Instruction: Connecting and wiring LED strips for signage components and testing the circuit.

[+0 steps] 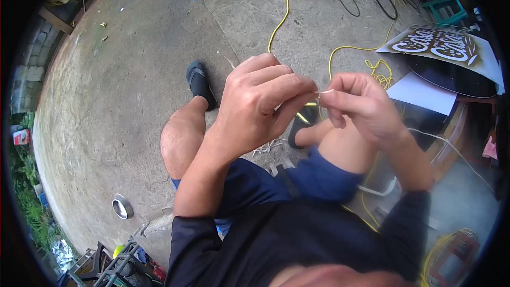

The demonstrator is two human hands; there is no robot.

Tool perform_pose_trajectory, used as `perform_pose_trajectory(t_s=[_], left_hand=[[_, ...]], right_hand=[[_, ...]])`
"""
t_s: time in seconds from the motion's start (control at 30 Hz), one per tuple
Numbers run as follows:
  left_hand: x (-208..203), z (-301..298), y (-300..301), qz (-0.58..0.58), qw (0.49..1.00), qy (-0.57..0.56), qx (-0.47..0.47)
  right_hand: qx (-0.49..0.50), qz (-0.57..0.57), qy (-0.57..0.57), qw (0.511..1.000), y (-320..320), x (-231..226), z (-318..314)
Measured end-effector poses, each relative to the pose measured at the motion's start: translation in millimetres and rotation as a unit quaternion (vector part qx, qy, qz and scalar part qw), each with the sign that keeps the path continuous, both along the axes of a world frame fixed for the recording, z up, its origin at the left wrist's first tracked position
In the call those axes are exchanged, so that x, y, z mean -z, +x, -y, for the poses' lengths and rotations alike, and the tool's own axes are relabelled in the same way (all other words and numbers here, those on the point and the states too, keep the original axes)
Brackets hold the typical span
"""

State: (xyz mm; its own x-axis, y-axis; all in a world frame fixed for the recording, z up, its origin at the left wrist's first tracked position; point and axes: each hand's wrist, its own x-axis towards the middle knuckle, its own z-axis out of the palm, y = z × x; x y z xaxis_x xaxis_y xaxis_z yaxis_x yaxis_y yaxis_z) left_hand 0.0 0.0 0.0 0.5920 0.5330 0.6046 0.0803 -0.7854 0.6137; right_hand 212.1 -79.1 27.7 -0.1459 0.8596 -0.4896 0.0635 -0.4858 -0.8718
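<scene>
Left of the patterned sign (449, 48), we pinch a thin white strand (325, 92) with our left hand (265, 93) and right hand (362, 101); farther left, concrete floor (127, 85) spreads wide to its edge.

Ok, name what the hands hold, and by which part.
A thin pale strand, pinched by the left hand and right hand; whether at its end or middle cannot be told.

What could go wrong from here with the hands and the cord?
The thin pale strand could slip, since the left hand and right hand seem to pinch it only by the fingertips. The yellow cord on the concrete floor might catch the right foot on stepping forward.
</scene>
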Motion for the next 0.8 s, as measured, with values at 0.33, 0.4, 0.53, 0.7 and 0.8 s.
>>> perform_pose_trajectory(t_s=[0.33, 0.4, 0.53, 0.7, 0.8], left_hand=[[-6.8, 1.2, -6.4, 0.007, 0.863, -0.489, 0.123], [-7.8, 0.8, -6.0, 0.018, 0.844, -0.513, 0.155], [-5.8, 2.4, -6.1, 0.002, 0.851, -0.501, 0.157], [-1.3, 2.0, -0.6, 0.016, 0.987, -0.155, 0.048], [2.1, 3.3, 2.4, 0.002, 1.000, 0.001, -0.007]], right_hand=[[-0.101, 0.434, 0.747, 0.493, -6.7, 1.8, -1.7], [-0.124, 0.464, 0.744, 0.465, -6.6, -2.6, 0.2], [-0.120, 0.480, 0.749, 0.441, -2.3, -4.5, 0.1], [-0.055, 0.305, 0.418, 0.854, -16.3, -4.8, 4.9], [0.044, 0.126, 0.239, 0.962, -18.4, -0.2, 9.6]])
